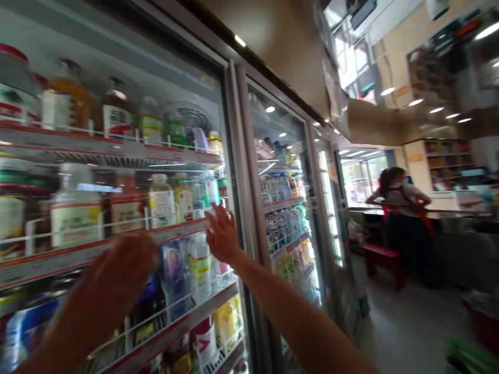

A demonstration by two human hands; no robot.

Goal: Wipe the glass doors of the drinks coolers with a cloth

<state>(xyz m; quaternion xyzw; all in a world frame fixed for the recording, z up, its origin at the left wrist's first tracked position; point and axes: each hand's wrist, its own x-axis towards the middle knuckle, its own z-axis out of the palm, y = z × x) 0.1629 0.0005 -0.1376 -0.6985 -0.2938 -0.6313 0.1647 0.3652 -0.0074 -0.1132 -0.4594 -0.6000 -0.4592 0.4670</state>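
Note:
My right hand (pixel 223 234) is raised with fingers apart and nothing held. It is close to the glass of a tall drinks cooler, beside the metal door frame (pixel 249 208); contact with the glass cannot be made out. Past its fingertips stands a white-and-green bottle (pixel 211 188) on the middle shelf. My left hand (pixel 125 275) is lower left, smeared by motion, its fingers unclear, in front of the shelf edge (pixel 88 253). Behind the glass are a large bottle with a pale label (pixel 75 208), a pinkish bottle (pixel 125 200) and a white-labelled bottle (pixel 161 201).
More cooler doors (pixel 286 208) with stocked shelves run off to the right. A person (pixel 405 208) stands farther away by a counter, near a red stool (pixel 382 262). A green crate-like object (pixel 470 358) lies low at right. Grey floor (pixel 405 327) stretches alongside the coolers.

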